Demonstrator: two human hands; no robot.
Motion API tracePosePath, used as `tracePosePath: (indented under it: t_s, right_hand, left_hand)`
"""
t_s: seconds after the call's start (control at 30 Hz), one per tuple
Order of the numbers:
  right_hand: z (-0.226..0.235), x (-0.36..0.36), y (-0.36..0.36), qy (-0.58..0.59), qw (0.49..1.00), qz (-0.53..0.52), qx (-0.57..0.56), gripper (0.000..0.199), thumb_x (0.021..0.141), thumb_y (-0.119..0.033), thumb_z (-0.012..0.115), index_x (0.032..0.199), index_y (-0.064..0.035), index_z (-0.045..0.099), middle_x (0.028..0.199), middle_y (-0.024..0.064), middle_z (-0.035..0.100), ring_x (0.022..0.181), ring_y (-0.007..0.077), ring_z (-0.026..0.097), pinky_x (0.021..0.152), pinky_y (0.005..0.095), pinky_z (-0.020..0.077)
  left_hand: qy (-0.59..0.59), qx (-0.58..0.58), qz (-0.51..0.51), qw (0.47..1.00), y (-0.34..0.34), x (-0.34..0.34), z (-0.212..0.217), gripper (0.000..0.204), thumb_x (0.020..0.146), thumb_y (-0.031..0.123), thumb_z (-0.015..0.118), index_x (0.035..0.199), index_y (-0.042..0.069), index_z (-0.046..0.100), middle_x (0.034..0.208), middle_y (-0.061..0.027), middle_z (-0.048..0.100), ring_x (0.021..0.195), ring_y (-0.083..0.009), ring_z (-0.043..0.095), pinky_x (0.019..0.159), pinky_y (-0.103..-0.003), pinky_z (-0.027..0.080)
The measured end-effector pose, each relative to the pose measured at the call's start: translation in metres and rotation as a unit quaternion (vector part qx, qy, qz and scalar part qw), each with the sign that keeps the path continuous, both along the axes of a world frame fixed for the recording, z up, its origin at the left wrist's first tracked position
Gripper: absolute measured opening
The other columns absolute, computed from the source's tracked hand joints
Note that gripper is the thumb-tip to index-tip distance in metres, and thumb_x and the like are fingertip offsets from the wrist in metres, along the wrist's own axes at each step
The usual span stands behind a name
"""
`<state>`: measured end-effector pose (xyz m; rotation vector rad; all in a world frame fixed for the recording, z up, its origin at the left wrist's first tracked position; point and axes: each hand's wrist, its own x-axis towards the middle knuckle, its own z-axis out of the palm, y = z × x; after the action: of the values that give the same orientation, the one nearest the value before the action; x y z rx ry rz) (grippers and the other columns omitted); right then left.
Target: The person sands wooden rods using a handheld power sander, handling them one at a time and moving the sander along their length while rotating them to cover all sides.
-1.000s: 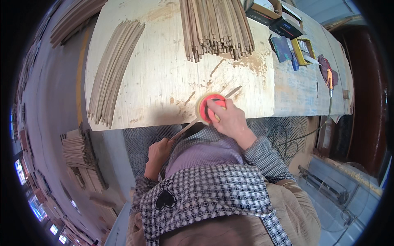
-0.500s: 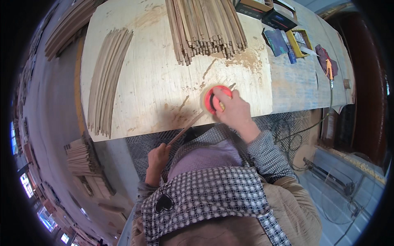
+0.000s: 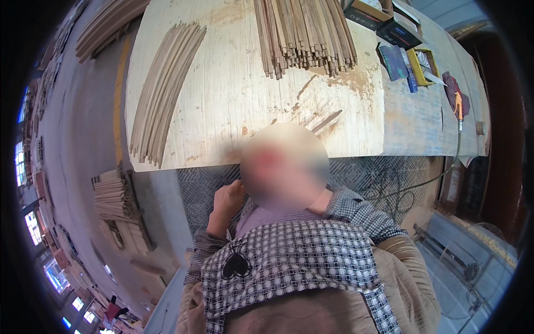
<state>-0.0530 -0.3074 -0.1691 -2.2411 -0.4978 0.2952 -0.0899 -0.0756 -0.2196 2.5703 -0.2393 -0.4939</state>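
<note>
My left hand (image 3: 227, 200) is closed round the lower end of a thin wooden rod (image 3: 328, 121), at the table's front edge. The rod slants up and right, its far end resting on the pale board (image 3: 222, 106). A round smear covers my right hand (image 3: 303, 181) and the rod's middle, hiding the fingers. Within that smear a red patch (image 3: 270, 158) shows where the round red sanding pad with a black strap sits, under my right hand. The wrist comes out at the lower right, in a checked sleeve.
A fanned bundle of rods (image 3: 167, 94) lies at left on the board, and a thicker stack (image 3: 306, 36) at the back. To the right are small boxes (image 3: 397, 30), a yellow tray (image 3: 423, 67) and an orange air gun (image 3: 458, 104) with a hose. More wood pieces (image 3: 114, 200) stand on the floor at left.
My right hand and the red pad have slid down the rod toward my left hand, baring the rod's far end. The view has shifted slightly. My left hand keeps its grip.
</note>
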Motion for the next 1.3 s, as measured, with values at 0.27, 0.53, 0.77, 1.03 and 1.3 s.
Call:
tracePosePath:
  t_s: [0.27, 0.53, 0.77, 1.03, 1.3]
  right_hand:
    - [0.007, 0.021, -0.059, -0.110, 0.975, -0.077, -0.177, 0.051, 0.076, -0.022, 0.057, 0.126, -0.0239, 0.047, 0.103, 0.0231, 0.050, 0.080, 0.0393, 0.059, 0.072, 0.0440, 0.0503]
    - [-0.014, 0.056, -0.156, -0.082, 0.889, -0.342, -0.293, 0.064, 0.075, -0.032, 0.060, 0.135, -0.0272, 0.039, 0.106, 0.0215, 0.050, 0.084, 0.0410, 0.059, 0.076, 0.0452, 0.0488]
    - [-0.034, 0.031, -0.203, -0.055, 0.914, -0.338, -0.218, 0.085, 0.065, -0.027, 0.066, 0.141, -0.0257, 0.029, 0.100, 0.0186, 0.050, 0.080, 0.0398, 0.058, 0.072, 0.0454, 0.0492]
    - [0.015, 0.027, -0.158, -0.130, 0.953, -0.220, -0.166, 0.082, 0.059, -0.021, 0.070, 0.136, -0.0225, 0.039, 0.094, 0.0146, 0.051, 0.074, 0.0348, 0.060, 0.065, 0.0425, 0.0519]
    - [0.014, 0.044, -0.142, -0.141, 0.964, -0.169, -0.147, 0.077, 0.061, -0.021, 0.071, 0.133, -0.0230, 0.044, 0.094, 0.0140, 0.051, 0.072, 0.0325, 0.060, 0.062, 0.0399, 0.0523]
  left_hand:
    - [0.016, -0.017, -0.004, 1.000, 0.006, 0.002, 0.002, 0.032, 0.089, 0.033, 0.052, 0.074, 0.005, 0.052, 0.064, -0.0210, 0.057, 0.064, -0.0422, 0.056, 0.056, -0.052, 0.042]
    - [0.011, 0.069, 0.051, 0.996, 0.008, -0.008, 0.018, 0.034, 0.089, 0.037, 0.050, 0.075, 0.006, 0.053, 0.070, -0.0180, 0.060, 0.068, -0.0395, 0.059, 0.059, -0.050, 0.044]
    - [-0.253, -0.002, 0.188, 0.949, 0.021, -0.027, 0.063, 0.015, 0.083, 0.023, 0.059, 0.080, 0.008, 0.059, 0.072, -0.0109, 0.056, 0.065, -0.0318, 0.056, 0.056, -0.041, 0.043]
    - [-0.395, 0.054, 0.206, 0.894, 0.009, -0.019, 0.106, 0.010, 0.077, 0.016, 0.065, 0.082, 0.008, 0.061, 0.068, -0.0089, 0.053, 0.059, -0.0274, 0.054, 0.052, -0.037, 0.043]
    - [-0.379, 0.099, 0.247, 0.886, 0.001, -0.026, 0.114, 0.008, 0.083, 0.017, 0.059, 0.084, 0.008, 0.061, 0.071, -0.0087, 0.054, 0.061, -0.0273, 0.055, 0.053, -0.037, 0.044]
